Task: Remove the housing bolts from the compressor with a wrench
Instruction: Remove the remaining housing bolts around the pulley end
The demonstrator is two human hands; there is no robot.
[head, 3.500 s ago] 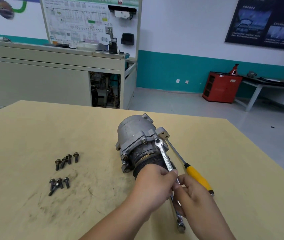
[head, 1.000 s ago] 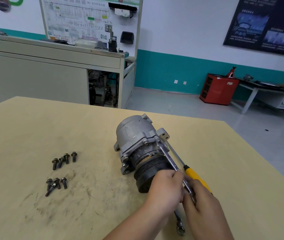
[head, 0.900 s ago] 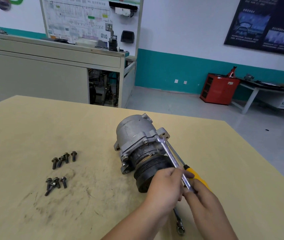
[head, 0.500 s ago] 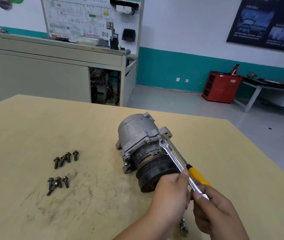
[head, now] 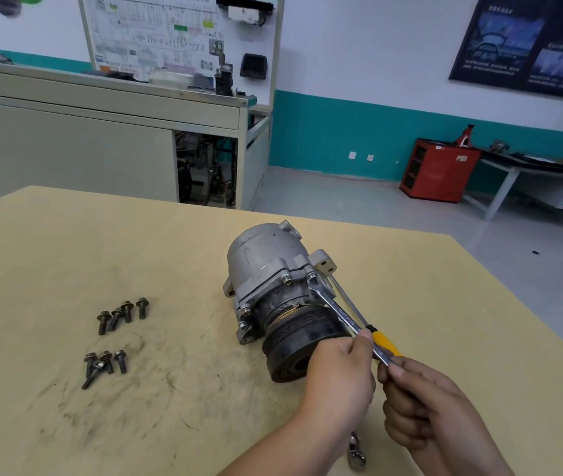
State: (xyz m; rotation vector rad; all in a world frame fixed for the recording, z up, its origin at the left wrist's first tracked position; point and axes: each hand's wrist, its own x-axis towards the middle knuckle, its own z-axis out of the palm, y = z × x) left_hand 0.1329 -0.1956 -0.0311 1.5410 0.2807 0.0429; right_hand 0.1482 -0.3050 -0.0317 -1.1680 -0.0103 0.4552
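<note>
- Head view: a compressor (head: 266,269) lies on its side on a tan table (head: 67,252), pulley end towards the person, with a wrench (head: 336,309) seated on a housing bolt (head: 312,278)
- The left hand (head: 338,383) pinches the wrench's shank, and the right hand (head: 421,403) pinches its near end
- Loose bolts (head: 115,334) lie in two clusters well left of the compressor; a yellow-handled screwdriver (head: 382,341) lies just beside it on the right
</note>
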